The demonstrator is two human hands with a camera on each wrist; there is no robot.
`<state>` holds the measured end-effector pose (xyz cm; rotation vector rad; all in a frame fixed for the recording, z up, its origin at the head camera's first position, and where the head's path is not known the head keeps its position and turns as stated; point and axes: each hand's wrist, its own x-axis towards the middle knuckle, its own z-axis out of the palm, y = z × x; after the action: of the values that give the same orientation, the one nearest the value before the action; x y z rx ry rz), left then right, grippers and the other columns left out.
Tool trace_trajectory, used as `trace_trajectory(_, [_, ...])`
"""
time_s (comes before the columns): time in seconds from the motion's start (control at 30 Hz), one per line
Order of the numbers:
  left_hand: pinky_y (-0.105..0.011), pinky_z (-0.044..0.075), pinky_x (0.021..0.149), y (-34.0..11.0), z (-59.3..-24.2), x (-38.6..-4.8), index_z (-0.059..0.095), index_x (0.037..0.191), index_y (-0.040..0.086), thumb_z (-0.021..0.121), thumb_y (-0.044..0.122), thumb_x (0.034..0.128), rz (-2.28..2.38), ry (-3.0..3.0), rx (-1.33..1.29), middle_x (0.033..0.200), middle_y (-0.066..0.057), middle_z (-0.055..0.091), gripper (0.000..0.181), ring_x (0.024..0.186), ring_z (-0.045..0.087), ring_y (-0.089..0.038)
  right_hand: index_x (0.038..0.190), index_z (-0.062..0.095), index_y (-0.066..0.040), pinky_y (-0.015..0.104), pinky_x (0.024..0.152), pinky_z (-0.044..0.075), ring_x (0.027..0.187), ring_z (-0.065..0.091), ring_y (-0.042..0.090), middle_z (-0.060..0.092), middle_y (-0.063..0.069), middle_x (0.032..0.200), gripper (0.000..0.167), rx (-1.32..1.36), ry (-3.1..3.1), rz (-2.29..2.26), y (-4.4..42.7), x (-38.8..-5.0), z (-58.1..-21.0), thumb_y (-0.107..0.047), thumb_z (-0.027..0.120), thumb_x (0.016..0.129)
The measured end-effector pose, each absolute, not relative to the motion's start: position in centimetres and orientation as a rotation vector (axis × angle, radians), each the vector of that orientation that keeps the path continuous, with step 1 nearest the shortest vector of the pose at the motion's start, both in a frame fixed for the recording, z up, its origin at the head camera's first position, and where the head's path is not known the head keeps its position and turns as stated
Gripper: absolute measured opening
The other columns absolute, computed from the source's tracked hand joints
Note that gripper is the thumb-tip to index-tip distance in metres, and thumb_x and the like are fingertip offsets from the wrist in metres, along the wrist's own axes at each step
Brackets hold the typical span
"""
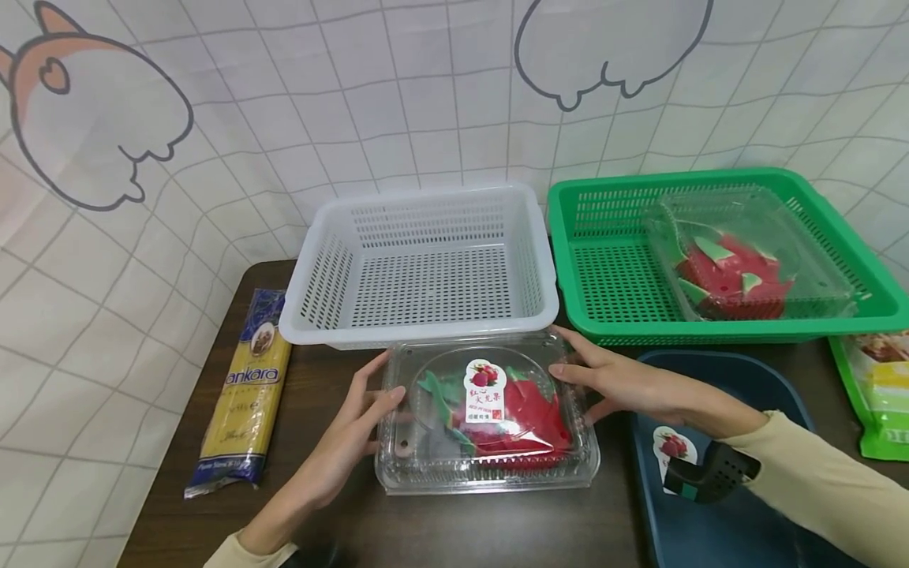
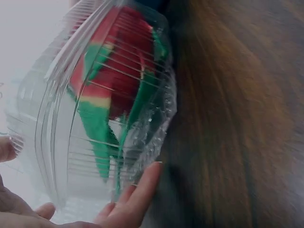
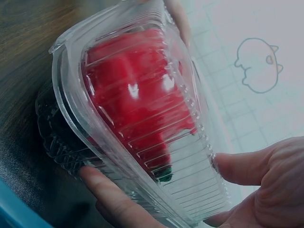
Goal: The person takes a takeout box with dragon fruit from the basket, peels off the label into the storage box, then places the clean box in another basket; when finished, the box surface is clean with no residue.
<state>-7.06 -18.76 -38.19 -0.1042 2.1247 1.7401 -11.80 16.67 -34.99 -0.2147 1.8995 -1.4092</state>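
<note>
A clear plastic clamshell box [image 1: 426,473] with a red and green dragon fruit [image 1: 529,418] inside is held between both hands, in front of the white basket. A white label [image 1: 485,392] with a dragon fruit picture is on its lid. My left hand [image 1: 348,434] grips the left side, its thumb at the lid's edge and fingers along the side. On the right, my right hand [image 1: 618,383] holds the box with thumb on the lid and fingers at the side. The right wrist view shows the dragon fruit [image 3: 128,85] through the ribbed wall, with fingers low on the rim.
Behind stand a white basket [image 1: 433,327] and a green basket [image 1: 596,284] holding another clear box of dragon fruit [image 1: 746,276]. A blue bin [image 1: 731,521] with a label [image 1: 671,454] is right. Yellow pasta pack [image 1: 245,394] lies left; a green package [image 1: 884,394] lies far right.
</note>
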Motion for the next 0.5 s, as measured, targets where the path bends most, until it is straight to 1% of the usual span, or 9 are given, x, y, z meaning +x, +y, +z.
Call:
trace_trajectory(0.07, [-0.052, 0.057, 0.094, -19.0, -38.0, -6.5, 0.023, 0.163, 0.028, 0.053, 0.044, 0.1079, 1.711, 2.201, -0.110, 0.146, -0.022, 0.045, 0.065, 0.129, 0.057, -0.036, 0.167, -0.010, -0.011, 0.056, 0.092, 0.059, 0.136, 0.039, 0.057, 0.019, 0.036, 0.156, 0.086, -0.217, 1.899, -1.408, 16.7, -11.8, -35.0, -0.031, 0.052, 0.110])
trace_trajectory(0.13, [-0.047, 0.058, 0.093, -19.2, -37.8, -6.0, 0.025, 0.162, 0.023, 0.055, 0.043, 0.1080, 1.677, 2.299, -0.078, 0.147, -0.020, 0.045, 0.064, 0.130, 0.056, -0.035, 0.167, -0.010, -0.010, 0.056, 0.092, 0.059, 0.136, 0.039, 0.057, 0.019, 0.036, 0.155, 0.086, -0.213, 1.903, -1.403, 16.7, -11.8, -34.9, -0.031, 0.052, 0.110])
trace_trajectory(0.23, [-0.044, 0.057, 0.094, -19.5, -37.5, -5.3, 0.032, 0.158, 0.018, 0.059, 0.037, 0.1076, 1.558, 2.571, 0.075, 0.147, -0.016, 0.046, 0.060, 0.128, 0.056, -0.029, 0.167, -0.010, -0.010, 0.056, 0.091, 0.060, 0.136, 0.037, 0.058, 0.017, 0.036, 0.156, 0.087, -0.204, 1.909, -1.398, 16.7, -11.8, -34.9, -0.031, 0.052, 0.110])
trace_trajectory(0.33, [-0.044, 0.056, 0.096, -19.6, -37.3, -4.9, 0.037, 0.154, 0.007, 0.067, 0.022, 0.1032, 1.411, 2.900, 0.404, 0.145, -0.017, 0.045, 0.061, 0.127, 0.054, -0.027, 0.167, -0.009, -0.010, 0.057, 0.091, 0.059, 0.136, 0.037, 0.059, 0.016, 0.036, 0.156, 0.087, -0.198, 1.913, -1.396, 16.7, -11.7, -34.9, -0.031, 0.053, 0.110])
trace_trajectory(0.37, [-0.044, 0.055, 0.097, -19.6, -37.3, -4.9, 0.039, 0.153, 0.004, 0.068, 0.020, 0.1020, 1.344, 2.996, 0.532, 0.145, -0.017, 0.044, 0.061, 0.126, 0.054, -0.027, 0.167, -0.009, -0.010, 0.057, 0.091, 0.059, 0.136, 0.037, 0.059, 0.017, 0.036, 0.156, 0.088, -0.198, 1.915, -1.395, 16.7, -11.7, -35.0, -0.031, 0.053, 0.109])
trace_trajectory(0.4, [-0.044, 0.055, 0.098, -19.6, -37.2, -5.0, 0.040, 0.152, 0.003, 0.068, 0.021, 0.1024, 1.277, 3.067, 0.672, 0.144, -0.018, 0.044, 0.060, 0.126, 0.054, -0.028, 0.167, -0.009, -0.009, 0.057, 0.091, 0.059, 0.135, 0.037, 0.059, 0.017, 0.036, 0.155, 0.088, -0.197, 1.917, -1.394, 16.7, -11.7, -35.0, -0.032, 0.054, 0.109])
trace_trajectory(0.5, [-0.046, 0.055, 0.098, -19.4, -37.0, -5.5, 0.044, 0.151, 0.002, 0.061, 0.033, 0.1058, 1.074, 3.151, 1.033, 0.146, -0.018, 0.045, 0.058, 0.125, 0.056, -0.029, 0.167, -0.009, -0.010, 0.058, 0.091, 0.059, 0.135, 0.038, 0.059, 0.019, 0.036, 0.155, 0.088, -0.198, 1.921, -1.395, 16.6, -11.8, -35.1, -0.032, 0.054, 0.109])
